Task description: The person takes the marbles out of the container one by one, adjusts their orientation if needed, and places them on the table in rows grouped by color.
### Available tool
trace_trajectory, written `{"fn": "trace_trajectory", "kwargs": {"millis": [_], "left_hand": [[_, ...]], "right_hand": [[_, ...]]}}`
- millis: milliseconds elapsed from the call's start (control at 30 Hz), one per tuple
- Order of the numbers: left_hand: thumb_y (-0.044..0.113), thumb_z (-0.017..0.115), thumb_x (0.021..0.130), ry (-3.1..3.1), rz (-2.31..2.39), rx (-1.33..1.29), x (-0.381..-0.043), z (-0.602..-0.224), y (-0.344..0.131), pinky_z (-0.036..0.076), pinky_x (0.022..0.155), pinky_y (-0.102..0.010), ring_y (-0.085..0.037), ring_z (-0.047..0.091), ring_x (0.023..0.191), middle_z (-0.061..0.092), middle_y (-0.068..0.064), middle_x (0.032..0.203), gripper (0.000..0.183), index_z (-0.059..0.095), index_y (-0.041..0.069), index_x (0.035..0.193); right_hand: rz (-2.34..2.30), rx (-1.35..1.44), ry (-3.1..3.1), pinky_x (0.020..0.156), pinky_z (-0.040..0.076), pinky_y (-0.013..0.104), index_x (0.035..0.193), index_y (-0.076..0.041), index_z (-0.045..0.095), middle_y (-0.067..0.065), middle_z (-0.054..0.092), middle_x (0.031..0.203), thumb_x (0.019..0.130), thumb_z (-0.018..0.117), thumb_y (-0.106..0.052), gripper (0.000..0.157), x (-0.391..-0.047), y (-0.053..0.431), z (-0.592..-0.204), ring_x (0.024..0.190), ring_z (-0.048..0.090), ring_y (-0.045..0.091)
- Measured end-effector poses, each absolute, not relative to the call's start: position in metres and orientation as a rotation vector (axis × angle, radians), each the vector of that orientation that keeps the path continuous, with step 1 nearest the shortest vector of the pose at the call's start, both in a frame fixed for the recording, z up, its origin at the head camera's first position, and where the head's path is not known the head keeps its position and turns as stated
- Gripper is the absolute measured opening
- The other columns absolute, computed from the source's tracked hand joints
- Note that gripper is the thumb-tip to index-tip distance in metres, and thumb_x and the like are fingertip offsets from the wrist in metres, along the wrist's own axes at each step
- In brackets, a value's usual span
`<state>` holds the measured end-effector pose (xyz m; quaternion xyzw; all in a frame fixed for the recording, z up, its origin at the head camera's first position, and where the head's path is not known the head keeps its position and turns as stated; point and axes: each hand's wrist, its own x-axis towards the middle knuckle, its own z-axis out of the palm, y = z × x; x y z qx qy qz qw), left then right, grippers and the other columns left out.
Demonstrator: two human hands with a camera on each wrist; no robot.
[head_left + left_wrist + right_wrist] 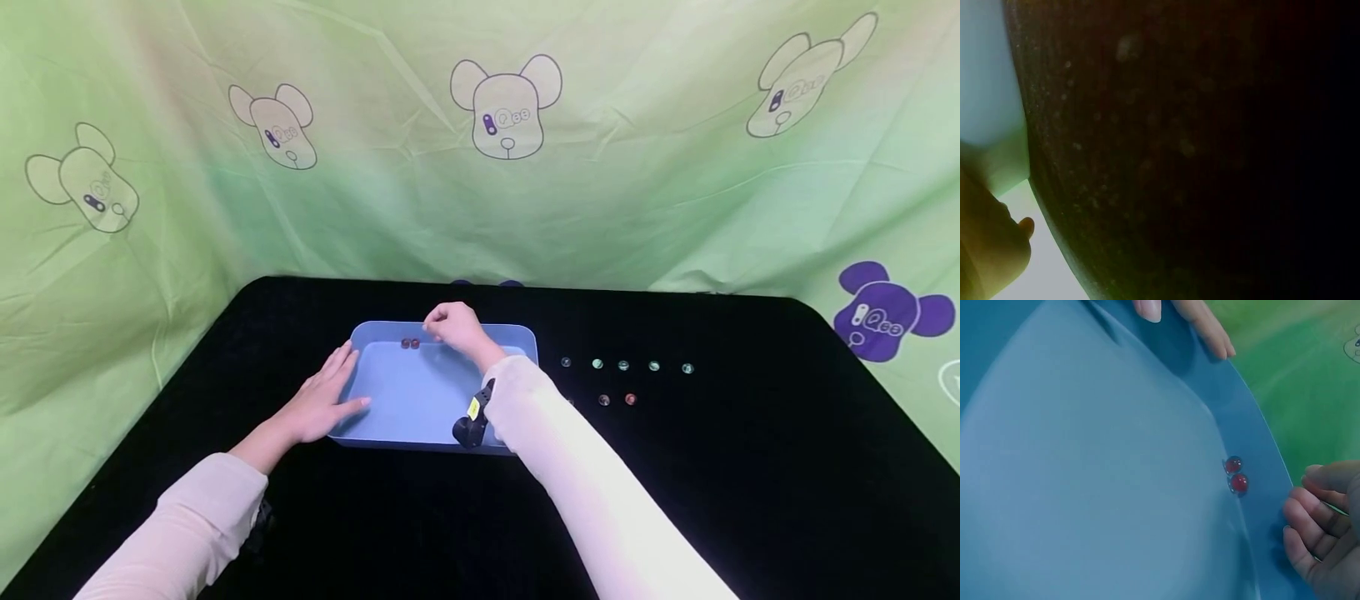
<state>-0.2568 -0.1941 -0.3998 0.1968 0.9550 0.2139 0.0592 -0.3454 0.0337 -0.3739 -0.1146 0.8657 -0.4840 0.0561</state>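
Note:
A shallow blue tray point(397, 392) lies on the black table. Flat along its left rim rests my left hand point(322, 400), fingers straight and thumb reaching inside; the right wrist view shows some of its fingers point(1207, 328) over the rim. My right hand point(456, 327) is at the tray's back wall, fingers loosely curled, and no object shows between them. Two red glass marbles point(1239, 483) sit side by side on the tray floor against that wall, just left of the right hand. The left wrist view is mostly dark.
Right of the tray, several marbles form a back row, including a green marble point(597, 364). A shorter front row includes a red marble point(631, 400); the right sleeve partly hides its left end. A green patterned cloth point(360, 208) hangs behind the black table point(750, 500).

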Motion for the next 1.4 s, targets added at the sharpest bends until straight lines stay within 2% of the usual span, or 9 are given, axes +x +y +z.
{"fn": "trace_trajectory", "kwargs": {"millis": [233,500,733,933,1300,1400], "left_hand": [[0.043,0.046,0.086,2.882,0.643,0.592,-0.257,-0.401,-0.194,0.012,0.095,-0.055,-0.029,0.0,0.129,-0.002,-0.012,0.143,0.075,0.012,0.001,0.138],[0.043,0.046,0.086,2.879,0.639,0.589,-0.259,-0.4,-0.194,0.012,0.096,-0.054,-0.029,-0.001,0.129,-0.003,-0.01,0.144,0.075,0.01,0.001,0.138],[0.044,0.044,0.086,2.864,0.638,0.577,-0.259,-0.399,-0.193,0.012,0.095,-0.055,-0.029,-0.002,0.129,-0.004,-0.01,0.144,0.075,0.009,0.002,0.138],[0.044,0.044,0.086,2.87,0.632,0.574,-0.259,-0.397,-0.193,0.011,0.095,-0.055,-0.029,-0.002,0.129,-0.004,-0.01,0.144,0.075,0.01,0.002,0.138],[0.044,0.044,0.086,2.875,0.635,0.567,-0.259,-0.4,-0.195,0.012,0.096,-0.054,-0.028,-0.002,0.129,-0.004,-0.009,0.144,0.075,0.009,0.002,0.138],[0.044,0.044,0.086,2.874,0.637,0.558,-0.259,-0.401,-0.196,0.012,0.096,-0.054,-0.028,-0.002,0.129,-0.005,-0.009,0.144,0.075,0.009,0.003,0.138]], "right_hand": [[-1.296,-0.441,2.673,0.05,0.037,0.018,0.083,-0.002,0.065,0.008,0.063,0.073,0.079,0.059,-0.006,0.009,-0.348,0.027,-0.377,0.057,0.052,0.01],[-1.109,-0.472,2.676,0.055,0.042,0.019,0.092,-0.002,0.066,0.005,0.065,0.081,0.078,0.059,-0.004,0.015,-0.347,0.024,-0.377,0.063,0.056,0.011],[-0.854,-0.526,2.778,0.063,0.041,0.019,0.097,-0.011,0.067,-0.002,0.064,0.091,0.077,0.06,-0.008,0.021,-0.35,0.021,-0.379,0.073,0.052,0.01],[-0.668,-0.501,2.859,0.062,0.04,0.024,0.093,-0.019,0.069,-0.005,0.062,0.094,0.077,0.059,-0.012,0.02,-0.351,0.016,-0.376,0.078,0.05,0.013],[-0.44,-0.575,2.911,0.062,0.042,0.026,0.094,-0.025,0.069,-0.005,0.06,0.101,0.08,0.052,-0.009,0.027,-0.349,0.009,-0.374,0.081,0.05,0.013],[-0.433,-0.579,2.918,0.062,0.042,0.027,0.092,-0.024,0.069,-0.005,0.06,0.099,0.08,0.052,-0.01,0.025,-0.35,0.008,-0.375,0.081,0.05,0.013]]}}
